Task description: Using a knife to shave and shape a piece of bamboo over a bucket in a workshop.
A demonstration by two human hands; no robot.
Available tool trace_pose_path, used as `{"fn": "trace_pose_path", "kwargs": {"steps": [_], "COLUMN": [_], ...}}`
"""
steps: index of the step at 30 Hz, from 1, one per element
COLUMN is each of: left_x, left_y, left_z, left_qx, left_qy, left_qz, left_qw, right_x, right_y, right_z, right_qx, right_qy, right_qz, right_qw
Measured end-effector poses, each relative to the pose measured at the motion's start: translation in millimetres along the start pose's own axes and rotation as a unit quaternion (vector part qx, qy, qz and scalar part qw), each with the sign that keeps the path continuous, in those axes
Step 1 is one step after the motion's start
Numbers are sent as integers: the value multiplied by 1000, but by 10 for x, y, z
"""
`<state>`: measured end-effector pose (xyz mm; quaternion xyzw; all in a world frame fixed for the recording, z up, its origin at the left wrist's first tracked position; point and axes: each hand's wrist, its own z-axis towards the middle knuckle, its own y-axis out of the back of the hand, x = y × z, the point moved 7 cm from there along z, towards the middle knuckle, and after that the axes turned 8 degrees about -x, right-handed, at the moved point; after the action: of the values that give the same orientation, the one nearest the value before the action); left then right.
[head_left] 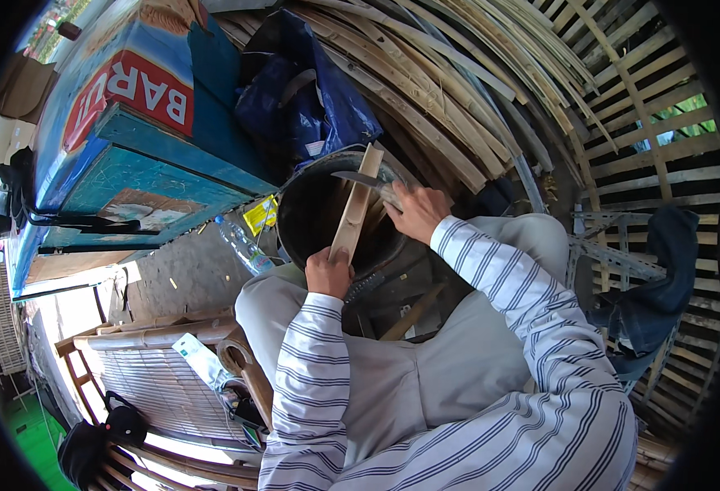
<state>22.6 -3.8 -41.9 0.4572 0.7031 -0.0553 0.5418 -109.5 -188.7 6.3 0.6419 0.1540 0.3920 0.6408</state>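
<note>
My left hand [329,273] is closed round the lower end of a split bamboo strip [350,222], which slants up and away over a dark round bucket [294,214]. In my right hand [419,211] is the handle of a knife. The knife's blade [355,177] points left and lies across the strip near its far end; whether its edge bites into the bamboo I cannot tell. The bucket stands between my knees, and its inside is dark, with some pale pieces showing.
A blue wooden cabinet [163,176] stands at the left, beside a blue plastic bag [306,102]. Long bamboo strips [433,90] lie stacked beyond the bucket. A plastic bottle [243,245] and yellow packet [260,215] are on the floor. A bamboo bench [151,376] is at lower left, dark cloth [650,286] at right.
</note>
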Motion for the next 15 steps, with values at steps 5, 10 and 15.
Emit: {"fn": "trace_pose_path", "kwargs": {"steps": [5, 10, 15], "left_x": [51, -11, 5], "left_y": [16, 32, 36], "left_z": [32, 12, 110], "left_qx": [0, -1, -24], "left_qy": [28, 6, -45], "left_qz": [-12, 8, 40], "left_qw": [1000, 1000, 998], "right_x": [-228, 71, -320], "right_y": [-66, 38, -102], "right_z": [62, -109, 197], "right_qx": [28, 6, 27], "right_qy": [-58, 4, -87], "right_qz": [11, 21, -3], "right_qw": [998, 1000, 996]}}
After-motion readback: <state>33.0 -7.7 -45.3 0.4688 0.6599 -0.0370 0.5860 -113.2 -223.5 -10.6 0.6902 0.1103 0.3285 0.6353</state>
